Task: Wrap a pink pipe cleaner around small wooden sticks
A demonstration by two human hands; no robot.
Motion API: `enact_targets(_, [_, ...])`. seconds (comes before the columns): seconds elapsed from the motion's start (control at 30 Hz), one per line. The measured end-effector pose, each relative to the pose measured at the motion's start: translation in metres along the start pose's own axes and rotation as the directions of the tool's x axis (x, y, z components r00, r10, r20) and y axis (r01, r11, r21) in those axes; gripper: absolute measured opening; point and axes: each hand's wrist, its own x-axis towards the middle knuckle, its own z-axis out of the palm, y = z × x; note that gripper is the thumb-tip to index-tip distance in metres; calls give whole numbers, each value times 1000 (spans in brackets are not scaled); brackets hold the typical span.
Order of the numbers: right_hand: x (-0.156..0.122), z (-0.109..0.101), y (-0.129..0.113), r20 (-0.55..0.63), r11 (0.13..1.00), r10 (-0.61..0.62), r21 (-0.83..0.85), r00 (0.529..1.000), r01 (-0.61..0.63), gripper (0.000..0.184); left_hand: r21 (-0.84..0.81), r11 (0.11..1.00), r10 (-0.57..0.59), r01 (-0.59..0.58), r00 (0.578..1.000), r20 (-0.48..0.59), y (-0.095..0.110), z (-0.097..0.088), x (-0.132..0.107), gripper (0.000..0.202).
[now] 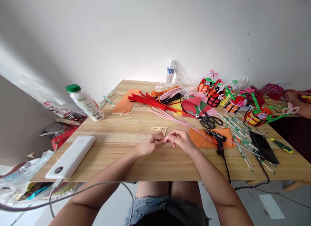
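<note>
My left hand and my right hand meet over the front middle of the wooden table. Between their fingertips is a short pink pipe cleaner, mostly hidden by the fingers. Both hands are closed in a pinch on it. Just behind them lie several thin wooden sticks. Longer pink pipe cleaners stretch across the table beyond. To the right of my right hand, a black hot glue gun rests on orange sheets.
Black-handled scissors, red pipe cleaners and coloured sheets lie farther back. At right are flower baskets, wrapped straws, a phone and a screwdriver. A white bottle and power bank stand left. Another person's hand shows far right.
</note>
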Motion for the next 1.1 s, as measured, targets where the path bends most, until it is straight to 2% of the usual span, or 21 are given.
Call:
enact_targets(0.07, [2,0,1,-8,993,3,118,1000,-2,28,-263,953,-144,151,988,49,-3,-2,1,43])
enact_targets(0.17, [6,-2,4,-55,919,53,393,997,-27,30,-590,770,-262,244,963,57,-10,-7,5,43])
enact_targets(0.23, [9,-5,4,-65,829,128,555,990,-71,28,-680,688,-299,255,953,56,-14,-13,8,41])
enact_targets(0.3, [10,-8,3,-64,743,204,660,977,-112,25,-688,674,-342,270,939,34,-19,-18,11,41])
enact_targets(0.37, [10,-10,0,-71,684,248,719,966,-123,25,-611,738,-392,288,919,-41,-24,-23,13,46])
enact_targets(0.43, [9,-11,-4,-78,654,252,749,965,-111,26,-421,850,-411,318,899,-151,-31,-25,15,50])
enact_targets(0.5, [8,-11,-7,-78,640,242,762,967,-99,27,-176,930,-359,324,905,-228,-38,-25,16,53])
enact_targets(0.57, [7,-10,-9,-74,632,238,769,968,-97,27,39,951,-280,305,911,-302,-45,-25,17,52])
enact_targets(0.67, [6,-10,-10,-65,619,255,778,965,-111,28,312,902,-152,298,896,-416,-52,-29,18,47])
enact_targets(0.8, [6,-11,-9,-65,605,266,788,962,-115,30,548,752,-72,367,871,-485,-54,-39,18,35])
enact_targets(0.97, [6,-12,-10,-72,599,246,795,967,-94,27,632,642,-142,435,877,-459,-60,-44,18,33])
enact_targets(1.03, [6,-12,-10,-72,595,255,798,964,-98,27,642,632,-144,433,881,-451,-63,-43,19,34])
enact_targets(1.1, [5,-12,-11,-67,592,261,799,963,-104,27,647,654,-82,392,887,-455,-63,-41,19,31])
